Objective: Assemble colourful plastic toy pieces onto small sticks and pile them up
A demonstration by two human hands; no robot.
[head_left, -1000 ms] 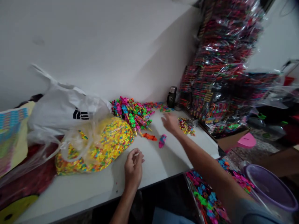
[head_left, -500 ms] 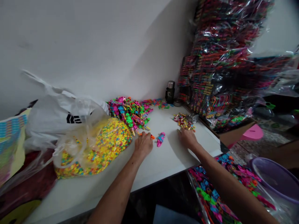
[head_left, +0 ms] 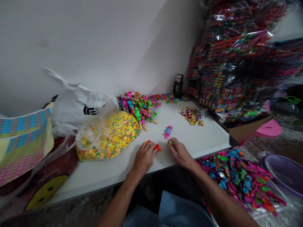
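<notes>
Near the front edge of the white table (head_left: 196,138), my left hand (head_left: 144,157) is closed on an orange plastic piece (head_left: 157,147), which sticks out past the fingertips. To its right, my right hand (head_left: 179,152) pinches a small yellowish piece (head_left: 170,142); most of it is hidden by the fingers. A gap separates the two hands. Just beyond them a pink and blue toy figure (head_left: 168,131) lies by itself. Farther right sits a small pile of striped yellow and red sticks (head_left: 191,116). Colourful plastic toys (head_left: 137,107) are heaped toward the wall.
A clear bag of yellow beads (head_left: 113,135) and a white bag (head_left: 75,104) stand at the left. A dark flask (head_left: 178,86) is by the wall. Wrapped toys (head_left: 220,69) are stacked at the right, above loose toys (head_left: 241,179) and a purple tub (head_left: 284,173).
My right hand has come away from the stick pile toward my left hand, now with a small piece. My left hand has moved nearer the table's front edge with the orange piece. The view has shifted.
</notes>
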